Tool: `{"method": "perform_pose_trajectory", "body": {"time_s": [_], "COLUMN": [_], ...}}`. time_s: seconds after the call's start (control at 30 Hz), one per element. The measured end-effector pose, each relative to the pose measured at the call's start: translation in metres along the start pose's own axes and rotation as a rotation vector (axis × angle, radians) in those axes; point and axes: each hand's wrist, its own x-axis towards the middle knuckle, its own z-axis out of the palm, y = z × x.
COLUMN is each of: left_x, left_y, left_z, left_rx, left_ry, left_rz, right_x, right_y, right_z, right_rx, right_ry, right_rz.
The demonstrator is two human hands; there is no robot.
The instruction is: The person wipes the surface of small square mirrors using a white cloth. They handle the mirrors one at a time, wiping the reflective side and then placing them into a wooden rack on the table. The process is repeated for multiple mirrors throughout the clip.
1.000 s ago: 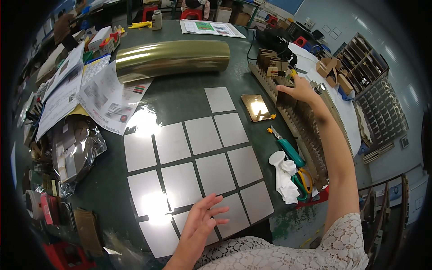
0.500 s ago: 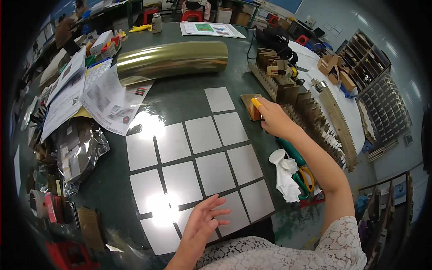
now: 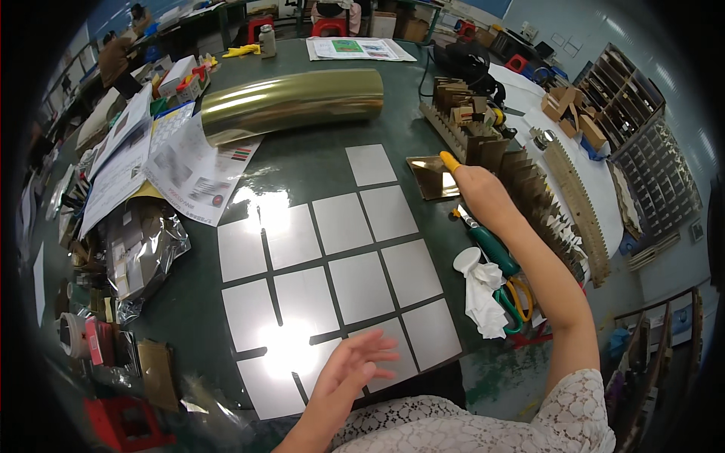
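Note:
Thin silvery square plates (image 3: 361,285) lie in rows on the dark green table, with one single plate (image 3: 370,165) above the right-hand column. Over the front row hovers my left hand (image 3: 351,370), open, its fingers apart and nothing in them. My right hand (image 3: 487,198) is at the right edge of a shiny brown square plate (image 3: 432,181). A yellow cover (image 3: 450,161) is on its outstretched index finger, which overlaps the plate's upper right corner; whether it touches is unclear. The other fingers are mostly hidden, and nothing shows in that hand.
Behind the plates lies a gold-coloured roll (image 3: 294,104). Toothed racks holding brown plates (image 3: 521,181) stand to the right. Green-handled cutters (image 3: 495,249), scissors (image 3: 521,302) and crumpled white tissue (image 3: 483,306) lie below my right forearm. Papers (image 3: 189,174) and a clear bag (image 3: 143,249) crowd the left.
My right hand has moved right, off most of the brown plate, uncovering its shiny face and the cutters' tip. My left hand has shifted slightly right, still open. The view has tilted a little.

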Motion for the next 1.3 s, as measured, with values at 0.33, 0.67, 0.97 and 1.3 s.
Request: {"method": "perform_pose_trajectory", "body": {"time_s": [0.33, 0.67, 0.97, 1.3], "left_x": [0.019, 0.001, -0.002, 0.002], "left_y": [-0.009, -0.006, -0.005, -0.009], "left_z": [0.009, 0.014, 0.03, 0.034], "left_rx": [-0.252, -0.011, 0.043, 0.054], "left_ry": [-0.007, 0.019, -0.046, -0.018], "left_rz": [0.045, -0.134, -0.217, -0.201], "right_x": [-0.072, -0.114, -0.115, -0.114], "right_y": [-0.142, -0.156, -0.154, -0.157], "right_z": [-0.079, -0.094, -0.063, -0.067], "right_rx": [0.399, 0.973, 1.156, 0.855], "right_ry": [0.158, 0.074, 0.211, 0.22], "right_rz": [-0.448, -0.05, 0.191, 0.111]}}
